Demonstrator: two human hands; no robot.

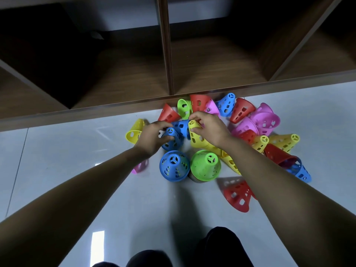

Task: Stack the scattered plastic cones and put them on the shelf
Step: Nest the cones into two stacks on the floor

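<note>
From the head view we take the green cone (205, 164) that stands upright, wide end down, on the pale floor (57, 151) as our marker. Just to its left a blue cone (173, 166) stands the same way, the two touching or nearly so, with green showing through the blue one's holes.

Beyond that pair, towards the wooden shelf (134, 74), both hands work side by side. The left hand (154, 135) has its fingers curled round the narrow top of a second blue cone (170, 139), holding it tilted. The right hand (208, 126) pinches the narrow tip of a yellow cone (196, 135), whose wide end points back towards the marker. A third blue cone (182, 126) lies between the two hands.

Farther beyond the marker, against the shelf's front edge, lie a red cone (168, 113), a lime cone (184, 108) and a larger red one (198, 104). To the marker's right and beyond sprawls a loose heap: a pale blue cone (227, 104), pink cones (265, 120), yellow cones (285, 141), and a red cone nested in a blue one (289, 160). Nearer us and right of the marker a lone red cone (238, 195) lies on its side. Left of the marker a pink cone (140, 166) peeks from under the left forearm, and a yellow cone on its side (133, 131) lies beyond it.
</note>
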